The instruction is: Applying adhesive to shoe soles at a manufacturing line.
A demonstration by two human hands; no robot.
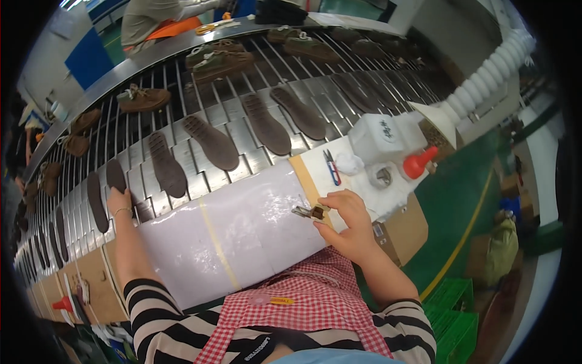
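My left hand (120, 201) reaches onto the slatted metal conveyor (200, 176), its fingers closed at the near end of a dark brown shoe sole (116, 173). Another sole (96, 200) lies just left of it. Between thumb and forefinger of my right hand (350, 225) is a small tool with a shiny metal end and a brownish block (310, 212); its exact kind is unclear. That hand hovers over the right edge of a plastic-covered white work board (242, 224). More brown soles, such as one with a ridged forefoot (167, 164), lie along the conveyor.
Right of the board are blue-and-red thread snips (332, 168), a white container (377, 138), a small jar (382, 175) and a red squeeze bottle (419, 162). A white extraction hose (485, 79) hangs beyond. Brown shoes (223, 64) stand on the far rods. Across sits another person (154, 24).
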